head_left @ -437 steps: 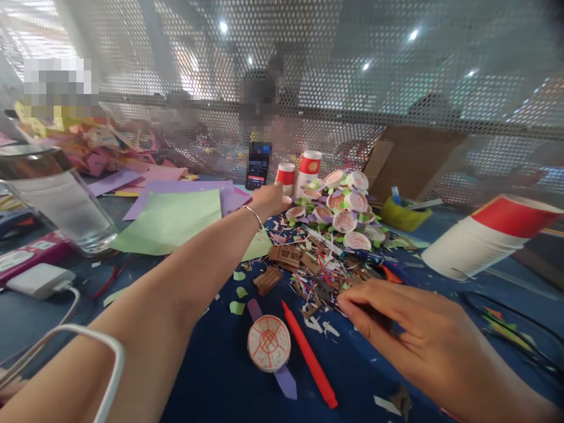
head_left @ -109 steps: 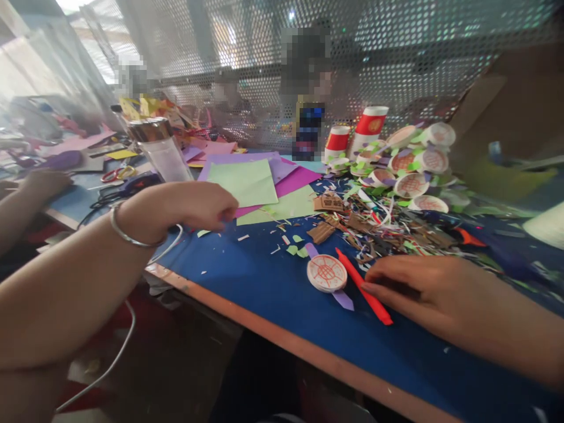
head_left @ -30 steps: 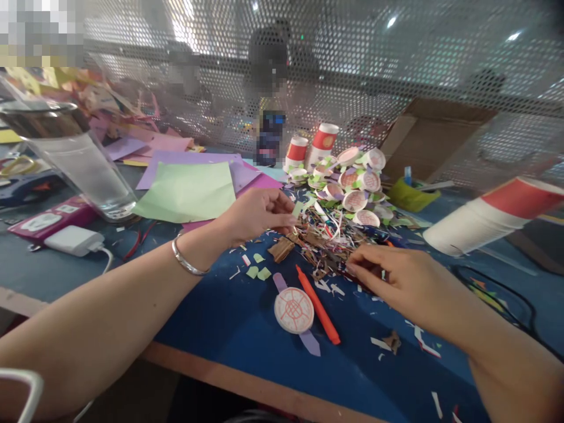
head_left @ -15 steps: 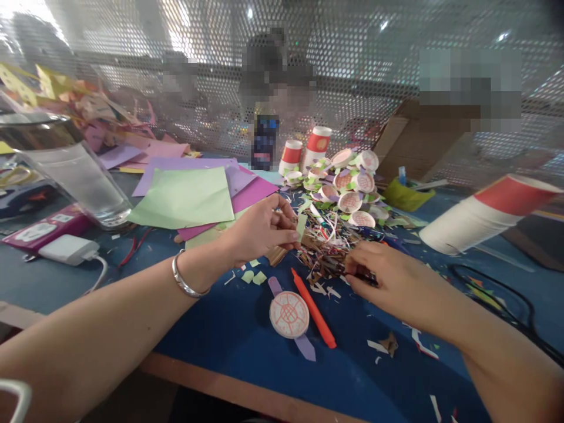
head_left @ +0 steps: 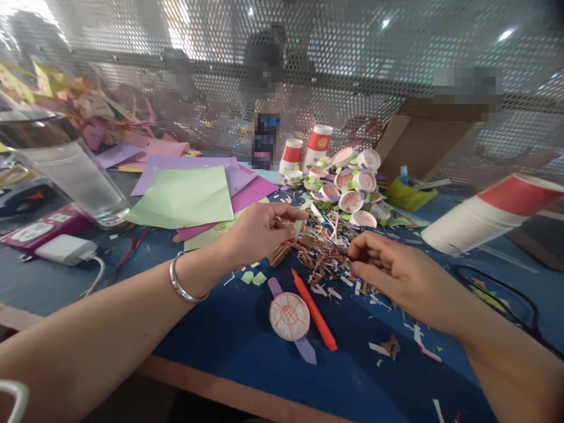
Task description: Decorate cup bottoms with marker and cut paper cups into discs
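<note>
While the left hand (head_left: 259, 232) pinches a small, pale green strip of paper (head_left: 298, 227) between thumb and fingertips, the right hand (head_left: 394, 267) curls over the near edge of a tangled heap of paper and brown card scraps (head_left: 324, 258), its thumb close to its fingers; from here I can't tell whether it grips anything. The green strip sits just above the heap's left side.

At the far left, a tall, clear glass vessel with a shiny metallic band (head_left: 86, 173) holds clear liquid. Behind the heap, a yellow-green, bowl-like container (head_left: 408, 195) has a blue item and a pale strip poking out. Two red-and-white paper cup columns (head_left: 318, 147) stand beside a mound of round, whitish discs (head_left: 352, 182) with orange-red line drawings and green and purple bits among them. A larger ribbed, red-and-white cup stack (head_left: 484, 214) slants at the right.

Nearer, a round, white disc with an orange-red web pattern (head_left: 289, 316) lies across a flat purple strip with a pointed end (head_left: 305, 351), just beside a slim, red-orange marker (head_left: 314, 309).
</note>
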A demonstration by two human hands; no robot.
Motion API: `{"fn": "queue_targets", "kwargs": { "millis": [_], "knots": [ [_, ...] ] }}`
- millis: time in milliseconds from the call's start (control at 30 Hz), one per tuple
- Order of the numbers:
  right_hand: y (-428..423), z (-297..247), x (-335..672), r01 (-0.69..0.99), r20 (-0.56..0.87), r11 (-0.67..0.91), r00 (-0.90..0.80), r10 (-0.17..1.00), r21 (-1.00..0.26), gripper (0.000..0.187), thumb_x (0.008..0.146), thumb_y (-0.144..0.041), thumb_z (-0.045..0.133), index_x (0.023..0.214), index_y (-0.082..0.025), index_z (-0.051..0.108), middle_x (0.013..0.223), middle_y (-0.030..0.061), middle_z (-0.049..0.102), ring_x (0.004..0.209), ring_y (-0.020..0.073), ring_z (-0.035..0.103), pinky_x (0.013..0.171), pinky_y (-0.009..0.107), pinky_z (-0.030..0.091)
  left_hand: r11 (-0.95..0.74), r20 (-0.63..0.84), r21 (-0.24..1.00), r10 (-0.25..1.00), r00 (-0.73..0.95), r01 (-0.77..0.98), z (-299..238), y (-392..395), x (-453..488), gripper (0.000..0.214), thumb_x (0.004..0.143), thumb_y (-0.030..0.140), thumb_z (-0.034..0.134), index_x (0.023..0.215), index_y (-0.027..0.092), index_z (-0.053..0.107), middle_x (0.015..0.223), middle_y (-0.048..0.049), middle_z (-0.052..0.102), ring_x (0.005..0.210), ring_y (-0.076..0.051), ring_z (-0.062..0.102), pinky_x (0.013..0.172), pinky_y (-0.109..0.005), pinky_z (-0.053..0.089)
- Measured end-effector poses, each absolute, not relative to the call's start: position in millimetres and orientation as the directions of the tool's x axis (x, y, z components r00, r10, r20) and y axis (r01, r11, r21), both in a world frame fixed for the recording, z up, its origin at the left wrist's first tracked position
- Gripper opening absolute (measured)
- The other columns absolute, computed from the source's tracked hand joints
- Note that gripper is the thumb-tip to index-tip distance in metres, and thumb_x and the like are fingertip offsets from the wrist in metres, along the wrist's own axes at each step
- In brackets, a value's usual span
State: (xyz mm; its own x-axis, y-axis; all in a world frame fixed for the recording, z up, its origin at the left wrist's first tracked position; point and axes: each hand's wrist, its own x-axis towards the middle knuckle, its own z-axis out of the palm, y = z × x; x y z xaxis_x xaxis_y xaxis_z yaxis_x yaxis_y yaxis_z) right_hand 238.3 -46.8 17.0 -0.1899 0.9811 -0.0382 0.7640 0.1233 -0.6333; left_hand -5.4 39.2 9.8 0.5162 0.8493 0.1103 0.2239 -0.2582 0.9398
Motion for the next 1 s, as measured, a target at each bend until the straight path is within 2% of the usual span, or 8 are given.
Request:
{"fn": "queue_targets", "kwargs": {
  "millis": [233, 367, 433, 600, 667, 767, 867, 1000],
  "knots": [
    [-48, 20, 231, 0.666, -0.099, 0.036, -0.164, 0.981, -0.745, 0.044, 0.094, -0.059, 0.057, 0.118, -0.023, 0.054, 0.074, -0.0012, 0.061, 0.065, 0.015, 0.054, 0.058, 0.028, 0.041, -0.283, 0.107, 0.923, 0.841, 0.531, 0.261, 9, 36, -5, 0.035, 0.084, 0.012, 0.063, 0.117, 0.015, 0.073, 0.077, -0.0023, 0.069, 0.058, -0.009, 0.052, 0.052, -0.022, 0.036],
    [-49, 23, 224, 0.595, -0.148, -0.025, -0.158, 0.976, -0.803, 0.049, 0.091, -0.061, 0.061, 0.118, -0.021, 0.062, 0.093, 0.0058, 0.072, 0.081, 0.0183, 0.064, 0.066, 0.029, 0.047, -0.291, 0.124, 0.931, 0.82, 0.559, 0.22, 7, 35, -5, 0.034, 0.084, 0.017, 0.063, 0.117, 0.016, 0.072, 0.083, -0.0039, 0.071, 0.06, -0.01, 0.055, 0.053, -0.022, 0.037],
    [-50, 23, 223, 0.564, -0.15, -0.038, -0.154, 0.977, -0.825, 0.051, 0.09, -0.061, 0.063, 0.119, -0.02, 0.064, 0.089, 0.0051, 0.073, 0.077, 0.0172, 0.064, 0.061, 0.027, 0.046, -0.283, 0.117, 0.935, 0.814, 0.569, 0.212, 8, 34, -5, 0.034, 0.084, 0.017, 0.064, 0.117, 0.016, 0.072, 0.075, -0.002, 0.068, 0.059, -0.01, 0.054, 0.053, -0.023, 0.039],
    [-52, 24, 222, 0.558, -0.145, -0.055, -0.118, 0.982, -0.828, 0.053, 0.089, -0.06, 0.064, 0.122, -0.019, 0.066, 0.053, -0.0066, 0.049, 0.046, 0.009, 0.038, 0.042, 0.024, 0.024, -0.3, 0.137, 0.935, 0.796, 0.589, 0.187, 14, 28, -4, 0.035, 0.083, 0.015, 0.064, 0.116, 0.014, 0.072, 0.062, 0.0021, 0.06, 0.053, -0.009, 0.051, 0.053, -0.023, 0.04],
    [-52, 25, 222, 0.551, -0.153, -0.069, -0.108, 0.982, -0.832, 0.053, 0.089, -0.06, 0.064, 0.122, -0.019, 0.066, 0.05, -0.0093, 0.04, 0.042, 0.0076, 0.029, 0.041, 0.025, 0.019, -0.309, 0.143, 0.933, 0.791, 0.595, 0.186, 17, 25, -4, 0.035, 0.081, 0.012, 0.063, 0.115, 0.013, 0.072, 0.061, 0.0026, 0.06, 0.054, -0.009, 0.052, 0.055, -0.023, 0.042],
    [-53, 27, 222, 0.519, -0.157, -0.074, -0.117, 0.981, -0.852, 0.052, 0.089, -0.059, 0.064, 0.123, -0.019, 0.066, 0.049, -0.0101, 0.037, 0.041, 0.0069, 0.026, 0.04, 0.024, 0.017, -0.315, 0.143, 0.93, 0.784, 0.604, 0.188, 19, 23, -3, 0.038, 0.08, 0.009, 0.062, 0.116, 0.012, 0.072, 0.063, 0.0023, 0.062, 0.055, -0.008, 0.052, 0.056, -0.022, 0.043],
    [-54, 28, 221, 0.504, -0.161, -0.076, -0.127, 0.979, -0.86, 0.051, 0.09, -0.057, 0.065, 0.125, -0.02, 0.065, 0.049, -0.0098, 0.038, 0.042, 0.0073, 0.027, 0.04, 0.024, 0.018, -0.318, 0.146, 0.932, 0.771, 0.62, 0.176, 18, 24, -3, 0.04, 0.079, 0.009, 0.062, 0.118, 0.012, 0.072, 0.068, 0.001, 0.065, 0.055, -0.007, 0.051, 0.055, -0.021, 0.043],
    [-55, 29, 220, 0.491, -0.158, -0.072, -0.135, 0.978, -0.868, 0.049, 0.088, -0.057, 0.067, 0.12, -0.02, 0.068, 0.056, -0.004, 0.053, 0.048, 0.0095, 0.042, 0.042, 0.023, 0.027, -0.292, 0.137, 0.946, 0.753, 0.643, 0.141, 16, 25, -3, 0.042, 0.078, 0.01, 0.064, 0.118, 0.013, 0.072, 0.069, 0.0013, 0.064, 0.056, -0.007, 0.051, 0.054, -0.02, 0.041]
  ]
}}
